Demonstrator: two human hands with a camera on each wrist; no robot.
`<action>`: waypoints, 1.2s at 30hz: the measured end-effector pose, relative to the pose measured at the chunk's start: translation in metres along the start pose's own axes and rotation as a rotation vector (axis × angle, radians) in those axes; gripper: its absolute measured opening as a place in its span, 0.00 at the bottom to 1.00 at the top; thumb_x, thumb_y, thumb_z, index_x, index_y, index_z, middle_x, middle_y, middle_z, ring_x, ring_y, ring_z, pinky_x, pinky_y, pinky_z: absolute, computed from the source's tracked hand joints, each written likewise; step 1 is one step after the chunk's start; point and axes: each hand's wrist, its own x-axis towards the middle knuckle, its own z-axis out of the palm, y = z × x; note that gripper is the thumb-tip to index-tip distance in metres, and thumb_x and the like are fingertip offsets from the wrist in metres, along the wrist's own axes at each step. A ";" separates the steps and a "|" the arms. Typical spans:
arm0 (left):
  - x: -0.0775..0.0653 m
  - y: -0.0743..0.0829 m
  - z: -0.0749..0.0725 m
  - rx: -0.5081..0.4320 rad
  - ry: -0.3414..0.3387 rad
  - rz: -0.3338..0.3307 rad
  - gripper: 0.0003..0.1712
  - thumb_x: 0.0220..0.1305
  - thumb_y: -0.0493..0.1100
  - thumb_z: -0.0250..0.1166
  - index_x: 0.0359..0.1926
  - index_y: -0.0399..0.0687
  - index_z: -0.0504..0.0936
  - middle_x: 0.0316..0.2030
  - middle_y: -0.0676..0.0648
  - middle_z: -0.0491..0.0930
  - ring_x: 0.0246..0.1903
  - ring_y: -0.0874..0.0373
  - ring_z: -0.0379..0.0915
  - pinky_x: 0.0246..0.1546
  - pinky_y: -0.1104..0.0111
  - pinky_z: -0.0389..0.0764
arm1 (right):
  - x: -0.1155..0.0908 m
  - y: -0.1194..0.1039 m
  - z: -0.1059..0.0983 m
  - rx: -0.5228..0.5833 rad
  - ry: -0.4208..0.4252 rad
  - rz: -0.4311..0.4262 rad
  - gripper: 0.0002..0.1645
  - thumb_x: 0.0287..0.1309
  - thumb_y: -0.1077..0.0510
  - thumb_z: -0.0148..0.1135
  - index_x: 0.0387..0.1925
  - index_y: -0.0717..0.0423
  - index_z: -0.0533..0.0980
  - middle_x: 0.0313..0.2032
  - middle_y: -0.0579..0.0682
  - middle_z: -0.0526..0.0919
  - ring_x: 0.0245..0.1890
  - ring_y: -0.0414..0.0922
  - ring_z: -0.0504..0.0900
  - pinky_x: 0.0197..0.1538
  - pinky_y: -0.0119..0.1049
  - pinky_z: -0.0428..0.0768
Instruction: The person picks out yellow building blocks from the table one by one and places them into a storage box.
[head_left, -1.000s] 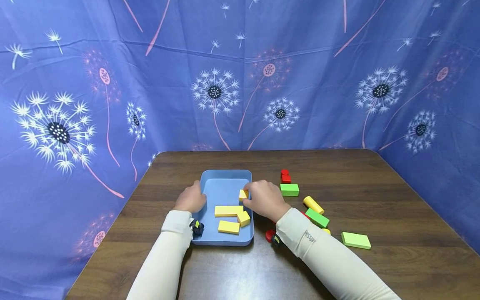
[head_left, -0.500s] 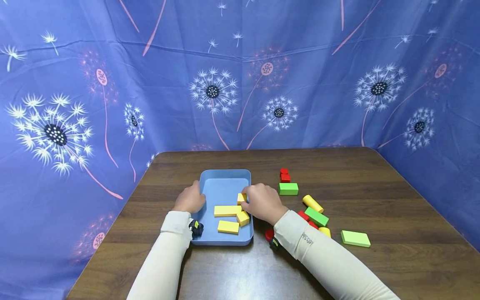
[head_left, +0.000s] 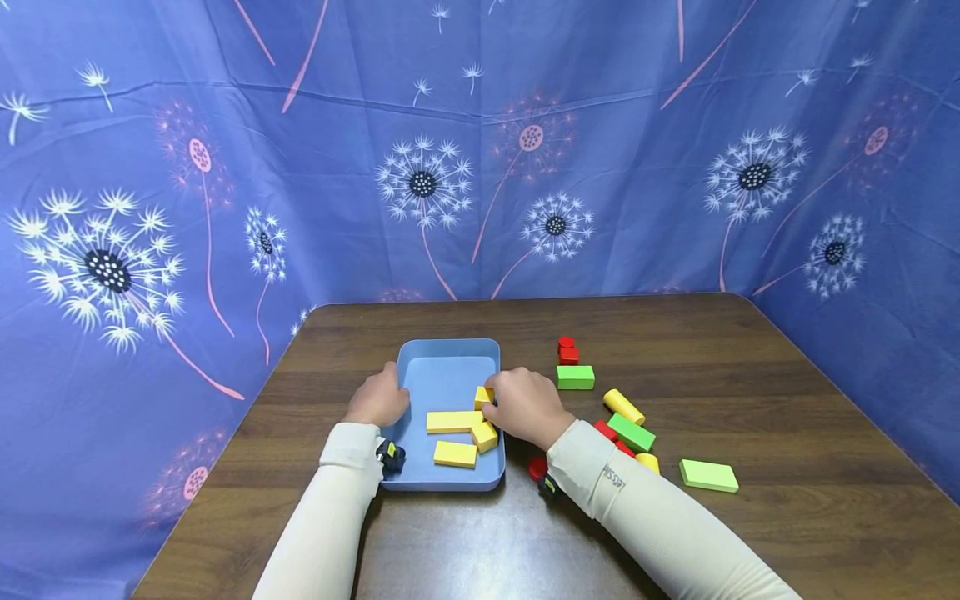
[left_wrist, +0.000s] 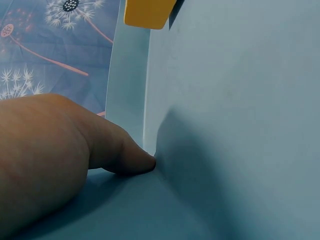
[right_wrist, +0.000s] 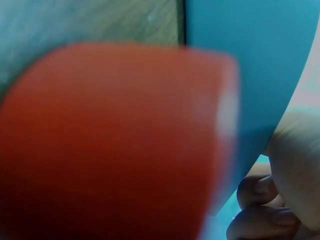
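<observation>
A blue tray (head_left: 442,477) lies on the table with several yellow blocks in it. My left hand (head_left: 378,397) grips its left wall; in the left wrist view the thumb (left_wrist: 112,145) lies over the wall, its tip inside. Reaching over the right wall, my right hand (head_left: 528,406) pinches a small yellow block (head_left: 482,397) low in the tray. Close by lie a long yellow block (head_left: 450,422), another small yellow one (head_left: 484,436) and a yellow rectangular block (head_left: 454,454). Curled fingers (right_wrist: 262,220) show beside the tray wall in the right wrist view.
Right of the tray, the wooden table (head_left: 675,350) carries green blocks (head_left: 575,377), a light green block (head_left: 708,475), yellow cylinders (head_left: 624,407) and red pieces (head_left: 567,354). A red round piece (head_left: 537,468) lies by the right wrist, large and blurred in that wrist's view.
My right hand has moved slightly down with the small yellow block, which now sits nearer the long yellow one. My left hand keeps its hold on the tray wall.
</observation>
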 end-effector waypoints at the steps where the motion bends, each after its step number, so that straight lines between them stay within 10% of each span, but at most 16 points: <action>1: 0.000 0.000 0.000 0.000 -0.001 0.000 0.35 0.66 0.43 0.50 0.69 0.33 0.50 0.59 0.31 0.67 0.53 0.39 0.67 0.49 0.42 0.74 | 0.000 0.000 0.000 0.001 0.004 -0.001 0.20 0.51 0.44 0.64 0.47 0.41 0.82 0.37 0.42 0.84 0.18 0.37 0.71 0.14 0.34 0.71; 11: 0.002 0.000 0.001 0.006 -0.004 -0.002 0.35 0.67 0.44 0.51 0.69 0.33 0.50 0.60 0.31 0.67 0.53 0.39 0.67 0.50 0.43 0.73 | -0.010 0.003 -0.009 0.092 0.130 -0.066 0.19 0.54 0.47 0.59 0.47 0.46 0.82 0.06 0.37 0.66 0.06 0.39 0.62 0.07 0.33 0.60; 36: -0.001 -0.002 0.001 -0.015 0.008 0.020 0.34 0.65 0.42 0.51 0.68 0.32 0.52 0.58 0.30 0.68 0.51 0.38 0.69 0.47 0.41 0.74 | -0.048 0.028 -0.029 0.102 0.281 -0.018 0.08 0.53 0.49 0.60 0.33 0.40 0.83 0.12 0.34 0.67 0.10 0.36 0.62 0.08 0.33 0.62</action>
